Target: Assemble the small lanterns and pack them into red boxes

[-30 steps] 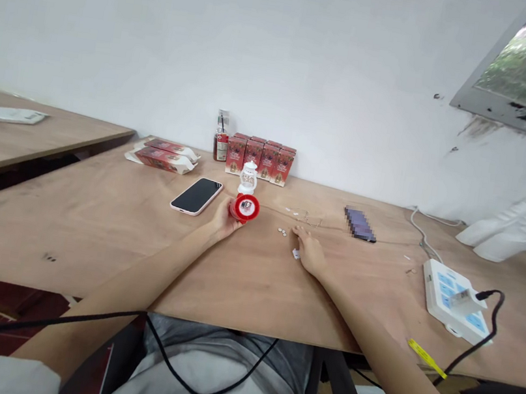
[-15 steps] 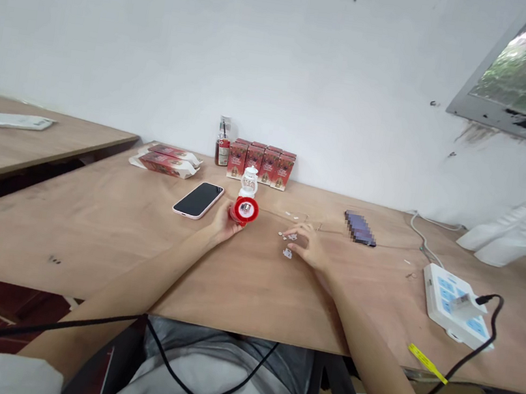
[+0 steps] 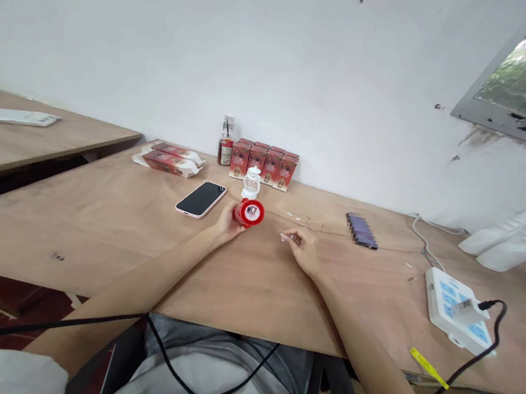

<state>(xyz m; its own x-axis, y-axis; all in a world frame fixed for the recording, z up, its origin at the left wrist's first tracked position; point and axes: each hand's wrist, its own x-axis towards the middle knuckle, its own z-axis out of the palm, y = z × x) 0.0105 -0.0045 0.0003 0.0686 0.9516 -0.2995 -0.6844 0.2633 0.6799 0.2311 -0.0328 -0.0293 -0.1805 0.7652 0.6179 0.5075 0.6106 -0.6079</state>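
Observation:
My left hand [image 3: 228, 223] is wrapped round a small red lantern [image 3: 243, 212], tipped so that its round underside with a pale centre faces me. Just behind it, a matching white lantern [image 3: 251, 185] stands upright on the table. To the right, the fingertips of my right hand [image 3: 303, 249] are pinched together on a small whitish piece [image 3: 283, 236], too small to name exactly. Thin wire-like scraps [image 3: 311, 225] lie on the wood just beyond that hand.
A phone [image 3: 201, 200] lies left of my left hand; a blurred purple phone-like object [image 3: 361, 230] is at right. Red boxes [image 3: 264, 165] and a bottle [image 3: 226, 145] stand by the wall. Two wrapped packs [image 3: 169, 160], a power strip [image 3: 458, 312] and a yellow strip [image 3: 429, 368] are on the table.
My right hand's fingers have closed, and the small whitish pieces that lay by them no longer show on the table. My left hand still holds the red lantern, turned slightly.

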